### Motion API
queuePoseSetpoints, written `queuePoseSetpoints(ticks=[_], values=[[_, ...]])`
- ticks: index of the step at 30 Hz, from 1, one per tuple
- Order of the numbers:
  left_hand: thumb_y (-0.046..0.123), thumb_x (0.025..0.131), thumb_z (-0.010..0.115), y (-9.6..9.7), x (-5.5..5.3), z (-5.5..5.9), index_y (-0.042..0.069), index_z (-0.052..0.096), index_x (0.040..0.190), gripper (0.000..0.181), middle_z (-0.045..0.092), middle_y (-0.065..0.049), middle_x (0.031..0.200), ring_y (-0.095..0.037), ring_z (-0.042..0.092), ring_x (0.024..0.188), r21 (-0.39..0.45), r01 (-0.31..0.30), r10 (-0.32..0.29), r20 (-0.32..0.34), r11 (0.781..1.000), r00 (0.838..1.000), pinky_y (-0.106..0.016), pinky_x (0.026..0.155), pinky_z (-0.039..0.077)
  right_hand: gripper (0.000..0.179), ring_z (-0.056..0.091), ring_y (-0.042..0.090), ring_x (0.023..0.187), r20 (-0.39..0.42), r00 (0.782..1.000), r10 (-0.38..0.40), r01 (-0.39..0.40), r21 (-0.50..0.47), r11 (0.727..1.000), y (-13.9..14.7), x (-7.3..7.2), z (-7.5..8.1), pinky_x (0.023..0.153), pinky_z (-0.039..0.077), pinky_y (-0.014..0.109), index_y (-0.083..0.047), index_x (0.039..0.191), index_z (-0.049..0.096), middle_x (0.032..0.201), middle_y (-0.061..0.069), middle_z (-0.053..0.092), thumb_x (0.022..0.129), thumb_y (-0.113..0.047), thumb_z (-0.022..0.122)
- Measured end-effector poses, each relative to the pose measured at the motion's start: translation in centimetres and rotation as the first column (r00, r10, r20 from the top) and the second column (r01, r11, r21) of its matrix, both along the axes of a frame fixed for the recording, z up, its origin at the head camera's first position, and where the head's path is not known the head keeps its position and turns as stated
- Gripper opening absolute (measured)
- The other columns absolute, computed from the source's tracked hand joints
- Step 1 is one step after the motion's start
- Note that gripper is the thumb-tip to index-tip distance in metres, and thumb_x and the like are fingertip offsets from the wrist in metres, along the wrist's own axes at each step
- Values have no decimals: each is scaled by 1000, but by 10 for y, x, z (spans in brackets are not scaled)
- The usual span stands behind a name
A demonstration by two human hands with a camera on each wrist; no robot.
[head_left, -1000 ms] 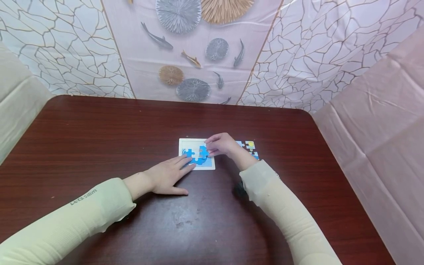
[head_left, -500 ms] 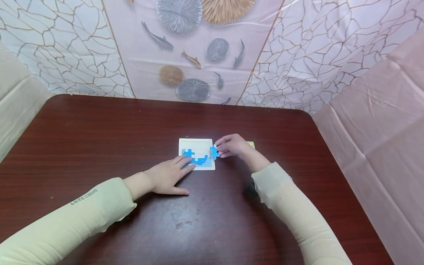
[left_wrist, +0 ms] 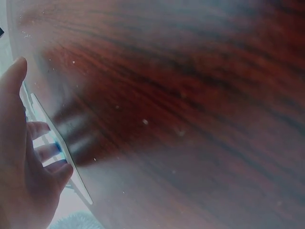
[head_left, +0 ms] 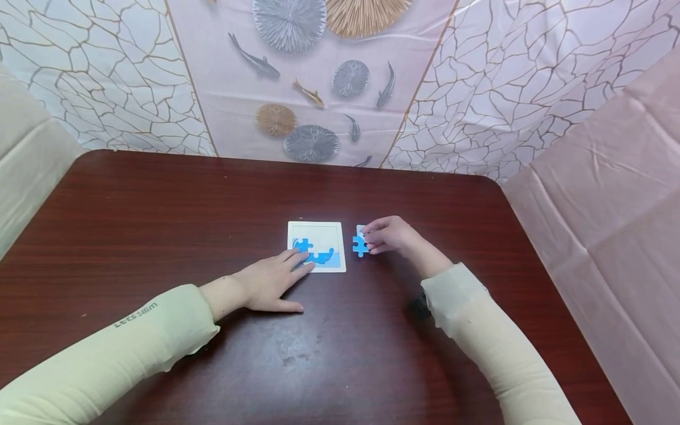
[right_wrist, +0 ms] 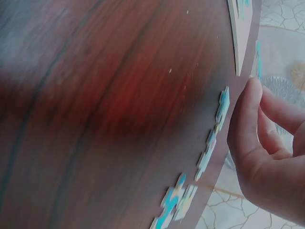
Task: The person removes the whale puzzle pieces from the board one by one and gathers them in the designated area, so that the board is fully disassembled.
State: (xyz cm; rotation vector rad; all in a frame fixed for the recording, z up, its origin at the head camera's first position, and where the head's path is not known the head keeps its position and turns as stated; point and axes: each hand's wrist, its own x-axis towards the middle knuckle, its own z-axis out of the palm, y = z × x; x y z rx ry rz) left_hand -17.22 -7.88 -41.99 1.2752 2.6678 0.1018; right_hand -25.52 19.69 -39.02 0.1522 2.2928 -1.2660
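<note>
A blue jigsaw piece (head_left: 360, 245) is pinched between the thumb and fingers of my right hand (head_left: 392, 235), just right of the puzzle tray. In the right wrist view the same jigsaw piece (right_wrist: 258, 58) shows edge-on, raised above the table. The square white-rimmed puzzle tray (head_left: 343, 248) lies flat and has blue pieces (head_left: 321, 258) along its lower part. My left hand (head_left: 271, 280) spreads its straight fingers over the tray's lower left corner, the fingertips covering part of the blue pieces. The left wrist view shows these fingers (left_wrist: 46, 151) over the tray's edge.
Several loose jigsaw pieces (right_wrist: 207, 153) lie on the table beneath and beside my right hand, mostly hidden by it in the head view. The dark wooden table (head_left: 175, 200) ends at a patterned cloth wall (head_left: 319, 106) at the back.
My right hand has lifted the blue piece from over the tray and carried it rightward, off the tray. The left hand has stayed in place.
</note>
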Motion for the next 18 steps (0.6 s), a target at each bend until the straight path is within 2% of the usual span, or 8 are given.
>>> queuePoseSetpoints(ticks=[18], values=[[62, 88, 46, 0, 2, 1, 8, 27, 148, 83, 25, -16, 153, -34, 25, 141, -32, -20, 21, 28, 999, 999, -42, 110, 34, 32, 64, 12, 65, 8, 1000, -18, 17, 60, 998, 32, 4, 1, 71, 57, 29, 3, 120, 59, 92, 13, 65, 90, -6, 60]])
